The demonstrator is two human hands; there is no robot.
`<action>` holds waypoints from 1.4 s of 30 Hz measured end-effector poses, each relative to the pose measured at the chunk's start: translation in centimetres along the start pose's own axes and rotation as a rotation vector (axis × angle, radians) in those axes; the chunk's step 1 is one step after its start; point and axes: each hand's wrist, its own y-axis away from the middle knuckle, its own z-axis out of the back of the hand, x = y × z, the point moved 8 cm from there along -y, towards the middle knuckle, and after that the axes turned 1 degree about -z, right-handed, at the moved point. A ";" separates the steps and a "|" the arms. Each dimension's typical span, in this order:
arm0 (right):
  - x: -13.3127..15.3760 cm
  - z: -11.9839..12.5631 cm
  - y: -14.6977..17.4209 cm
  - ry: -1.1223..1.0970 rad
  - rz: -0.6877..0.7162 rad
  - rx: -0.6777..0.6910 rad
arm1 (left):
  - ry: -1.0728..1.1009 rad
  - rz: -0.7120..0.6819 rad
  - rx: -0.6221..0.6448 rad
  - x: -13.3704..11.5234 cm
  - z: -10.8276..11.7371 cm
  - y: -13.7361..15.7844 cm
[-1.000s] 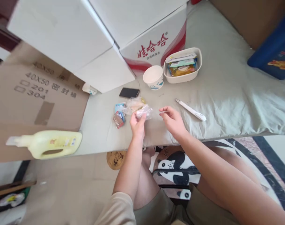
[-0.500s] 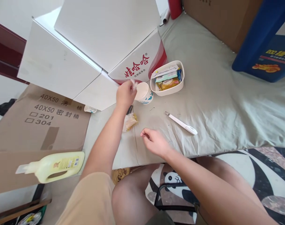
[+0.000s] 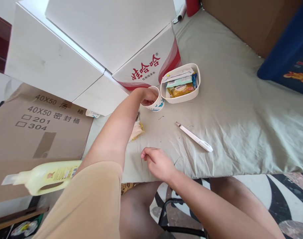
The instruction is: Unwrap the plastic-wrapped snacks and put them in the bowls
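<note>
My left hand [image 3: 149, 95] reaches down into a white paper cup [image 3: 157, 106] with a blue pattern. Its fingers look curled, but their tips and anything in them are hidden inside the cup. Near the front edge of the cloth-covered surface, my right hand [image 3: 160, 163] is closed, thumb and fingers together; I cannot make out anything in it. Between the hands lies a crumpled clear and yellow packet [image 3: 136, 130], partly behind my left forearm. A white utility knife [image 3: 194, 136] rests to the right. Beside the cup stands a white oval tub [image 3: 183, 98] holding several wrapped packets [image 3: 180, 90].
White cartons [image 3: 147, 69] rise behind the cup. On the left are a brown cardboard box [image 3: 64, 132], a pale yellow bottle [image 3: 45, 174] lying on its side, and a small white cup [image 3: 92, 114]. A blue container [image 3: 285, 56] stands at the right.
My left hand, which pinched a small white scrap beside the cup, has moved right and down into it. My right hand has shifted slightly left and nearer to me, still closed.
</note>
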 end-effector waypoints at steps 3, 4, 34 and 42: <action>-0.1 -0.9 0.3 -0.054 0.016 0.013 | -0.061 -0.058 0.041 -0.7 -0.4 0.3; -0.1 -1.3 0.4 -0.054 0.028 0.024 | -0.088 -0.083 0.018 -0.9 0.2 0.6; -3.7 4.3 0.8 -0.602 -0.064 -0.350 | 0.309 -0.392 -0.721 1.3 -16.3 23.6; -4.8 6.0 1.1 -0.573 -0.041 -0.512 | 1.008 -0.106 -1.021 10.0 -17.1 23.9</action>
